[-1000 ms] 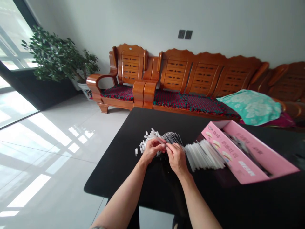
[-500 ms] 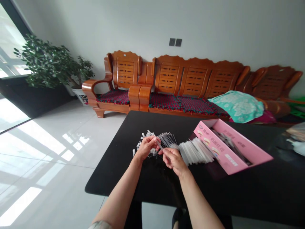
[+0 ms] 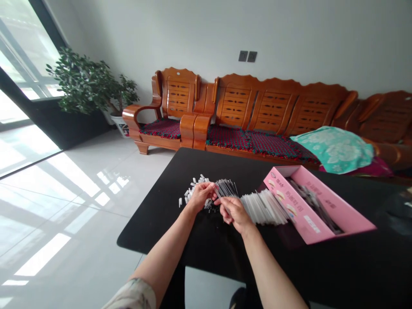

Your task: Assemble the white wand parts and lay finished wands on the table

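Observation:
Over the black table, my left hand and my right hand come close together. Pinched between their fingertips is a thin pale tube, mostly covered by the fingers. Left of and behind my left hand lie many short white caps, loosely scattered. Dark thin rods lie side by side just beyond my fingers. A row of translucent white tubes is spread to the right of my right hand. Small dark bits show below my left fingers.
A pink open box with dark thin pieces inside stands right of the tubes. Behind the table is a wooden bench with a turquoise cloth on it. A potted plant stands at left by the glass door.
The view has shifted slightly left, so the room appears further right. Both hands remain pinched together at the tube, which shows less between the fingers.

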`<state>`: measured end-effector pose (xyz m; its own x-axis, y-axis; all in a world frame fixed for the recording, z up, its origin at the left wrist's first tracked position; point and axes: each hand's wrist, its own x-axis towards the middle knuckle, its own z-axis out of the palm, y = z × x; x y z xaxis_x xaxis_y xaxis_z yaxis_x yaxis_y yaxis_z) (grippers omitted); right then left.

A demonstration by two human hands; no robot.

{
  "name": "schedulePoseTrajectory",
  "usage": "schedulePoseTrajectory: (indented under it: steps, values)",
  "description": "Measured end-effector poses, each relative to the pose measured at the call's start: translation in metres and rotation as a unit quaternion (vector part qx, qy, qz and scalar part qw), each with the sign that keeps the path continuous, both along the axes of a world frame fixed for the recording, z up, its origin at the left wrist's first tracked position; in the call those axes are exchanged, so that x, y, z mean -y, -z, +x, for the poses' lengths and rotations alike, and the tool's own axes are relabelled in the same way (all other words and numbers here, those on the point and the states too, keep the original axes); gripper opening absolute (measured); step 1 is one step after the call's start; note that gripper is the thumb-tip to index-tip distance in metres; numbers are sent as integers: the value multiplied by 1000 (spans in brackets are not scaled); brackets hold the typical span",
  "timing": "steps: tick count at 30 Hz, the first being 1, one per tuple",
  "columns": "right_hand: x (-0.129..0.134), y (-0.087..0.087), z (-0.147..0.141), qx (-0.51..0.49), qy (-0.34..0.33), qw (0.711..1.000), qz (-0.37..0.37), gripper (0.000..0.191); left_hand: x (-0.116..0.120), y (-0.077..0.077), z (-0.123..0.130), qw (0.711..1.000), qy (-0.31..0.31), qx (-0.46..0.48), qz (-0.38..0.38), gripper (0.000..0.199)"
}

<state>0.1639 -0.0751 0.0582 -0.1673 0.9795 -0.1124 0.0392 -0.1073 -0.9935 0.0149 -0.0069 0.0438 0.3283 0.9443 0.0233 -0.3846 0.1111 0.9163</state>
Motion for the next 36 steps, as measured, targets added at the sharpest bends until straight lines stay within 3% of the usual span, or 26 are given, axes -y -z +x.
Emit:
schedulePoseTrajectory:
  steps: [2,4,7,9,14,21,25,29,32,36]
  values:
    - [-3,2,1,30,11,999,36,43,-1,0,1,1000,-8,-5,-2,44]
    - [-5,5,2,162,57,973,153,42,-2,0,1,998,-52,-9,-20,44]
    - [-6,14,3,381,93,865,312,41,-9,-2,-3,988,-144,5,-48,45]
    - [-7,19,4,444,101,822,341,39,-14,-3,-10,984,-170,15,-45,45]
    - [-11,26,5,465,153,823,288,34,-21,-1,-22,989,-136,-60,-6,43]
    - [-10,29,24,547,197,794,178,26,-11,7,-30,969,-178,-170,24,38]
    - [8,36,35,555,230,779,179,29,-5,15,-48,926,-232,-294,49,33]
    - [25,42,29,551,261,769,191,35,-9,19,-64,849,-272,-438,113,29]
    - [22,38,23,577,284,748,165,33,-18,10,-55,833,-241,-470,164,27]
    - [4,28,29,637,306,699,112,26,-23,-7,-23,811,-149,-508,249,28]
